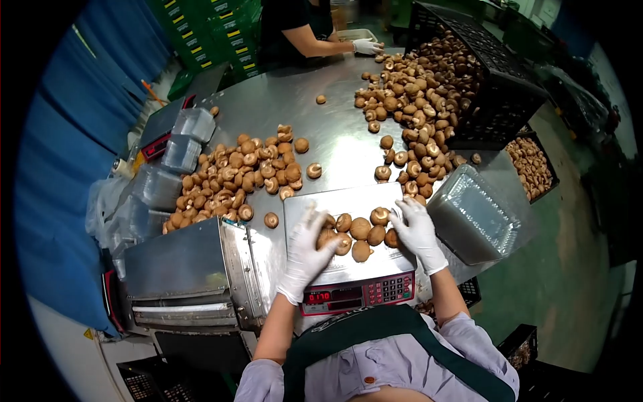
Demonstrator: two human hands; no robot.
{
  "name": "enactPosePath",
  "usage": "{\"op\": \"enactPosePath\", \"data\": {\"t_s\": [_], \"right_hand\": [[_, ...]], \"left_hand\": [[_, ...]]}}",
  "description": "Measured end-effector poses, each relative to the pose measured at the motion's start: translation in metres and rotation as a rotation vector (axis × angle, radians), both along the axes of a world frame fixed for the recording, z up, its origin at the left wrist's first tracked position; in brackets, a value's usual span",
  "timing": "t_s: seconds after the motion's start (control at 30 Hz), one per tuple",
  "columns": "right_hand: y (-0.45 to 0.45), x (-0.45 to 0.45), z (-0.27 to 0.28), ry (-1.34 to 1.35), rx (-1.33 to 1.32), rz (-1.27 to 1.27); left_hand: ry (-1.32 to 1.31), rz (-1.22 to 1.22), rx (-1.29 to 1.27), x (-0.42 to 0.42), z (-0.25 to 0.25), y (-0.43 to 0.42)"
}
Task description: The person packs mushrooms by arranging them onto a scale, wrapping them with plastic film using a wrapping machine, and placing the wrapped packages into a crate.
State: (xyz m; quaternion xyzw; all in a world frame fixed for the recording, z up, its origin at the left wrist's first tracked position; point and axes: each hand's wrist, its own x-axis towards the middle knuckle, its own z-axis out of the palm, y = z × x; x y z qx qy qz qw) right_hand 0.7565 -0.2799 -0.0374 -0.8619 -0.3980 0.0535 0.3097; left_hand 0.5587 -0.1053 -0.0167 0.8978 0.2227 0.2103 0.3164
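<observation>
A digital scale (293, 213) with a steel pan and red-rimmed keypad stands in front of me, its red display lit. Several brown shiitake mushrooms (360, 229) lie grouped on the pan. My left hand (306, 258), in a white glove, rests at the group's left side, fingers and thumb spread around the mushrooms there. From the right, my gloved right hand (418, 234) touches the outer mushrooms with its fingers extended and apart. Neither hand lifts anything; the left fingertips are partly hidden among the mushrooms.
Loose mushrooms (234, 171) cover the steel table's left; a larger heap (422, 94) spills from a tipped black crate (502, 74). Stacked clear plastic trays (479, 214) stand right of the scale, more trays (157, 187) at left. Across the table a co-worker's gloved hand (367, 47) reaches toward the heap.
</observation>
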Motion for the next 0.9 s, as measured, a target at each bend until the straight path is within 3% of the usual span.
{"op": "enactPosePath", "data": {"t_s": [0.07, 0.23, 0.4, 0.47, 0.6, 0.67, 0.8, 0.9], "right_hand": [[0.012, -0.005, 0.0, -0.083, -0.089, 0.028], [0.022, -0.015, -0.001, -0.173, -0.064, 0.069], [0.019, -0.016, 0.004, 0.183, 0.173, 0.122], [0.019, -0.014, 0.007, -0.108, 0.423, 0.067], [0.009, -0.008, 0.009, -0.203, 0.386, 0.117], [0.002, -0.011, 0.015, 0.512, 0.35, 0.069], [-0.004, -0.006, 0.001, 0.286, 0.444, -0.175], [-0.011, -0.008, -0.002, 0.209, 0.376, -0.111]], "left_hand": [[0.208, -0.087, 0.275, 0.009, -0.013, -0.014], [0.158, -0.082, 0.32, 0.011, -0.023, -0.012], [0.158, -0.083, 0.288, 0.012, -0.023, -0.013], [0.159, -0.085, 0.281, 0.012, -0.023, -0.012], [0.142, -0.083, 0.302, 0.011, -0.022, -0.012], [0.121, -0.088, 0.297, 0.012, -0.023, -0.012], [0.039, -0.066, 0.267, 0.012, -0.019, -0.014], [-0.006, -0.038, 0.226, 0.012, -0.016, -0.014]]}}
